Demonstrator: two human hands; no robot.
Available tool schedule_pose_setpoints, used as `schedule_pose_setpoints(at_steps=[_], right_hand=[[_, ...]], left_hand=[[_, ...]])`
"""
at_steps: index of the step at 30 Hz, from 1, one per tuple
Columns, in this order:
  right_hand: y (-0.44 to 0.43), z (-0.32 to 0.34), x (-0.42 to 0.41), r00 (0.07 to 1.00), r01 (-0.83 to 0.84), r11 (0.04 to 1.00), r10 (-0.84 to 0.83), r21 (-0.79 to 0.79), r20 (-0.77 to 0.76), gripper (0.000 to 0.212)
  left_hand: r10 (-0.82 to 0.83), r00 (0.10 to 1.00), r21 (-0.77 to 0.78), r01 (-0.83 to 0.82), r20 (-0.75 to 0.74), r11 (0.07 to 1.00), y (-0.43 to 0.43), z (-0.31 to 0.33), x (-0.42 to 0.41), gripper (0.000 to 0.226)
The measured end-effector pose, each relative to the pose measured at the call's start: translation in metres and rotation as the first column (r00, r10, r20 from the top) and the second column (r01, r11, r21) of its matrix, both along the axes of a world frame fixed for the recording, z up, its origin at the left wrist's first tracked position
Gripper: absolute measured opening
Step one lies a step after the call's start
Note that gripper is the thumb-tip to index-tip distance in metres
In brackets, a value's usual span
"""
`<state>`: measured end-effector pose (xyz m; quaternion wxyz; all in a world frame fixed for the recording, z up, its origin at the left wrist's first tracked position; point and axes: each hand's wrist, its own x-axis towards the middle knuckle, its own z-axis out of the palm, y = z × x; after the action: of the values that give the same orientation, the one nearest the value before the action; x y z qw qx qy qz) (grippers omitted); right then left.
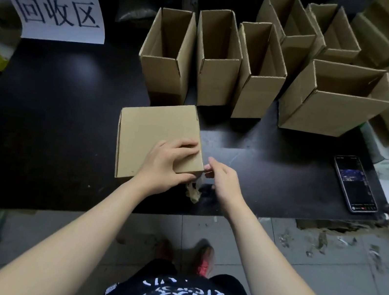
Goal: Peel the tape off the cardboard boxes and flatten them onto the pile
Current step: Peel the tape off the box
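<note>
A small closed cardboard box lies on the black table in front of me. My left hand presses on its near right corner, fingers on top and thumb on the front side. My right hand pinches a strip of clear tape at that same corner. A crumpled wad of peeled tape hangs just below the corner.
Three upright open boxes stand in a row behind, with bigger open boxes to their right. A phone lies near the table's right edge. A paper sign sits at the back left. Tape scraps litter the floor.
</note>
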<state>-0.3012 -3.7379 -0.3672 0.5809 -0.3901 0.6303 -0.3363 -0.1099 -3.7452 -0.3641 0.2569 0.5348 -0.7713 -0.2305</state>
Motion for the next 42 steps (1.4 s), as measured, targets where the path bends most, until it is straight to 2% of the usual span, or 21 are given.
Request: schedule_pose_setpoints(at_steps=[3, 7, 8, 11, 14, 17, 18, 23, 27, 28, 31, 34, 36, 37, 38, 40, 42], right_hand=[[-0.009, 0.003, -0.004, 0.994, -0.108, 0.989, 0.110, 0.098, -0.013, 0.021], [-0.012, 0.004, -0.005, 0.974, -0.198, 0.961, 0.170, 0.193, 0.152, 0.012], [-0.013, 0.005, -0.005, 0.970, -0.219, 0.957, 0.193, 0.189, 0.147, 0.011], [-0.017, 0.007, -0.007, 0.958, -0.285, 0.951, 0.286, 0.116, 0.009, 0.008], [-0.021, 0.011, -0.007, 0.932, -0.346, 0.933, 0.354, 0.099, -0.079, 0.019], [-0.027, 0.018, -0.008, 0.826, -0.501, 0.861, 0.505, 0.084, -0.250, 0.030], [-0.029, 0.019, -0.008, 0.826, -0.507, 0.859, 0.508, 0.073, -0.243, 0.028], [-0.016, 0.003, -0.011, 0.937, -0.348, 0.937, 0.346, 0.042, 0.049, 0.019], [-0.004, -0.013, -0.009, 0.920, -0.258, 0.966, 0.243, 0.010, 0.306, 0.023], [-0.002, -0.014, -0.007, 0.917, -0.237, 0.972, 0.222, 0.003, 0.331, 0.024], [0.002, -0.015, -0.004, 0.916, -0.189, 0.980, 0.197, -0.057, 0.349, 0.024], [-0.001, -0.006, -0.001, 0.921, -0.130, 0.990, 0.140, -0.051, 0.364, 0.025], [-0.009, 0.004, -0.003, 0.962, -0.054, 0.997, 0.068, -0.063, 0.263, 0.019], [-0.013, 0.009, -0.005, 0.981, -0.041, 0.996, 0.056, -0.083, 0.188, 0.009], [-0.015, 0.013, -0.008, 0.989, -0.049, 0.995, 0.061, -0.092, 0.134, 0.007], [-0.016, 0.018, -0.012, 0.994, -0.070, 0.995, 0.076, -0.077, 0.082, 0.025], [-0.015, 0.021, -0.014, 0.995, -0.084, 0.995, 0.086, -0.056, 0.047, 0.027]], left_hand=[[0.006, 1.000, -0.004, -0.006, -0.006, 1.000, 0.000, -0.002, 0.000, 0.069], [0.011, 1.000, -0.008, -0.011, -0.011, 1.000, 0.000, -0.003, 0.000, 0.070], [0.009, 1.000, -0.010, -0.009, -0.011, 1.000, 0.000, -0.003, 0.000, 0.069], [0.000, 1.000, -0.014, 0.000, -0.002, 1.000, 0.001, -0.004, 0.001, 0.069], [0.004, 1.000, -0.009, -0.004, -0.002, 1.000, 0.001, -0.004, 0.000, 0.069], [0.006, 1.000, -0.016, -0.006, -0.004, 1.000, 0.001, -0.004, 0.000, 0.069], [0.005, 1.000, -0.020, -0.005, -0.005, 1.000, 0.001, -0.004, 0.000, 0.069], [0.006, 1.000, -0.029, -0.006, 0.000, 1.000, 0.002, -0.003, 0.000, 0.069], [0.019, 1.000, -0.028, -0.019, 0.012, 0.999, 0.002, -0.003, -0.001, 0.070], [0.024, 1.000, -0.026, -0.023, 0.014, 0.999, 0.002, -0.003, -0.001, 0.069], [0.028, 0.999, -0.023, -0.027, 0.023, 0.999, 0.002, -0.003, -0.002, 0.069], [0.028, 0.999, -0.018, -0.027, 0.026, 0.999, 0.003, -0.002, -0.001, 0.068], [0.025, 0.999, -0.016, -0.024, 0.031, 1.000, 0.003, -0.002, -0.001, 0.069], [0.024, 0.999, -0.017, -0.023, 0.034, 1.000, 0.003, -0.002, -0.001, 0.069], [0.025, 0.999, -0.019, -0.024, 0.036, 1.000, 0.003, -0.001, -0.002, 0.068], [0.028, 0.999, -0.025, -0.027, 0.040, 0.999, 0.002, -0.001, -0.002, 0.069], [0.027, 0.999, -0.025, -0.026, 0.042, 0.999, 0.003, -0.001, -0.002, 0.069]])
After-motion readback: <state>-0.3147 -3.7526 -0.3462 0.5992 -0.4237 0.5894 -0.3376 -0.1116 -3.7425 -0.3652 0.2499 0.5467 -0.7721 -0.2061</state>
